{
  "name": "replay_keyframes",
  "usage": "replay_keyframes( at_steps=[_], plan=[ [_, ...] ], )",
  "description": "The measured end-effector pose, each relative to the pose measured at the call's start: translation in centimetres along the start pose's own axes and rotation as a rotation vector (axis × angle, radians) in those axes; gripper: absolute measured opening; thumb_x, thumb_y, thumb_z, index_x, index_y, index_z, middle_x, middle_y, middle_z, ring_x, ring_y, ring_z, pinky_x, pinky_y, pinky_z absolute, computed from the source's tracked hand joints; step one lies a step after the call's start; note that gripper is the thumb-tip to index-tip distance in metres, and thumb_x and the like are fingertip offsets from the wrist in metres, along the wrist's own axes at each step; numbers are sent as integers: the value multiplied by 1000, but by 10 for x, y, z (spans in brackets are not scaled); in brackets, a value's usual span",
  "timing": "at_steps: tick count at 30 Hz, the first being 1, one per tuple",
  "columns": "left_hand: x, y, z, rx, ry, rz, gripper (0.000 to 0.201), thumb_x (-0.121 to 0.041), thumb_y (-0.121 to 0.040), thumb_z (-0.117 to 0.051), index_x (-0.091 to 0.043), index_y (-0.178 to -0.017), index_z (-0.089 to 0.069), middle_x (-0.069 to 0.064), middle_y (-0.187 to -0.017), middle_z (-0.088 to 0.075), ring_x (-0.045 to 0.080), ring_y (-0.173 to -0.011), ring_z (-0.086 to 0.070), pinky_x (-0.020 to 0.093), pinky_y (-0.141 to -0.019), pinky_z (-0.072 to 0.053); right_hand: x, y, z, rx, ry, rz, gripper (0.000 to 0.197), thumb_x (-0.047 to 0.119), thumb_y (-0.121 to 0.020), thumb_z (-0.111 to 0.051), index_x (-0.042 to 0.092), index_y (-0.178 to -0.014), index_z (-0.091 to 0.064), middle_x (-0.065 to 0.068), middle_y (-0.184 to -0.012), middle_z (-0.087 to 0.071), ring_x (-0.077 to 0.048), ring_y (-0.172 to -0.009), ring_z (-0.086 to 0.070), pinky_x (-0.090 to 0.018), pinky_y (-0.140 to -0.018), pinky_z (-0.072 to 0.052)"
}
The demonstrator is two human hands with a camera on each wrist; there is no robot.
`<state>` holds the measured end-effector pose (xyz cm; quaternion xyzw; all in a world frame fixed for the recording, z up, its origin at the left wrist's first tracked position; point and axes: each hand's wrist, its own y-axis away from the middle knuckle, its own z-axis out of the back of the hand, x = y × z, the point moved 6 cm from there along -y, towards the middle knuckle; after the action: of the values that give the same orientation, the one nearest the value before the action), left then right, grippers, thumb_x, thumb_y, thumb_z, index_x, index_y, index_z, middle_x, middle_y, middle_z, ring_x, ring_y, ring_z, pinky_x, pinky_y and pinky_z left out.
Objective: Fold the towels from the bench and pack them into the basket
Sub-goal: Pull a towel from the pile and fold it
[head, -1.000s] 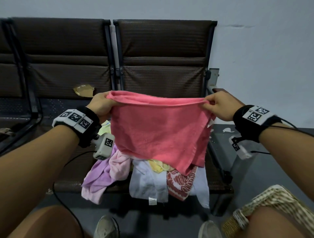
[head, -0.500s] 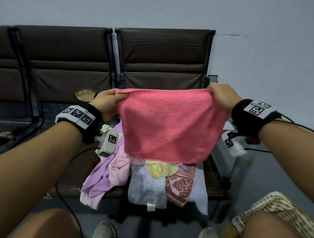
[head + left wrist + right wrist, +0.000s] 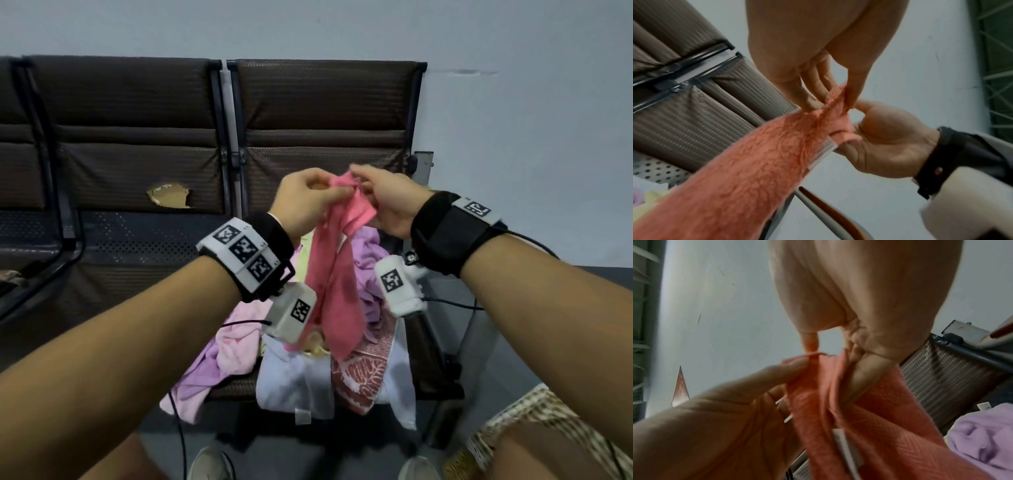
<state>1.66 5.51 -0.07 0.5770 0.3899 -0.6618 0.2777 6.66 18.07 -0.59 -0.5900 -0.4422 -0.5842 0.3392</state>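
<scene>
Pink towel (image 3: 337, 274): gathered into a narrow strip, long axis roughly upright, top corners bunched together at the hands, lower end hanging down in front of the pile on the bench
Where it is: in the air above the right-hand seat, clear of the seat; its bottom tip overlaps the pile from the head view
Left hand (image 3: 303, 202): fingers and thumb curled, pinching the top edge of the pink towel from the left side
Right hand (image 3: 387, 202): just beside the left, fingers bent around the same top end; the left wrist view shows the towel's corner lying across its palm with the thumb close over it
Towel relative to hands: it hangs below both hands, between the two wrists
Label: a white tag (image 3: 823, 151) sticks out from the towel's edge, close to the right palm
Pile (image 3: 301, 370): loose towels, lilac, light pink, white, yellow and a red-patterned one, draped over the front of the seat
Bench (image 3: 325, 113): dark brown padded seats against a pale wall
Basket (image 3: 486, 442): woven rim, lower right, beside the person's knee
</scene>
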Motion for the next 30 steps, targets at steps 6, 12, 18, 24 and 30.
replay_keyframes(
  at_steps=[6, 12, 18, 24, 30],
  plan=[
    [11, 5, 12, -56, 145, 96, 14, -6, -91, -56, 2, -96, -67, 18, -90, -71, 20, -68, -66, 27, -63, -54, -8, 11, 4, 35, 151, -11, 14, -4, -95, -51, 4, -101, -61, -5, -68, -50, -10, -51, -50, -20, -43, -45],
    [41, -2, 23, 175, 9, 265, 42, -9, -75, -55, -13, -116, -53, 13, -87, -55, 21, -77, -51, 32, -75, -41, 0, 20, -4, 260, 190, 28, 36, -7, -95, -38, 11, -107, -67, -3, -80, -66, -11, -60, -61, -19, -51, -52],
    [37, -28, 39, 203, 56, 228, 35, -19, -89, -69, -7, -122, -67, 18, -119, -68, 26, -99, -64, 42, -95, -52, 5, 12, 21, 310, 536, -18, 31, 32, -84, -77, 11, -106, -74, -10, -102, -76, -24, -85, -74, -29, -65, -59],
    [8, -73, 46, -70, -264, -63, 20, -9, -90, -69, -2, -108, -73, 2, -82, -68, 11, -72, -62, 31, -72, -55, 36, -29, 57, -172, 995, 235, 12, 19, -82, -75, 11, -90, -78, -7, -81, -72, -23, -78, -66, -37, -76, -57],
    [-40, -96, 56, -187, -147, -273, 14, -16, -89, -71, -10, -101, -76, -2, -85, -74, 4, -72, -68, 21, -64, -53, 77, -40, 56, -388, 697, 565, 18, 17, -81, -56, 23, -70, -68, 7, -63, -59, -15, -67, -56, -31, -65, -46]
  ],
)
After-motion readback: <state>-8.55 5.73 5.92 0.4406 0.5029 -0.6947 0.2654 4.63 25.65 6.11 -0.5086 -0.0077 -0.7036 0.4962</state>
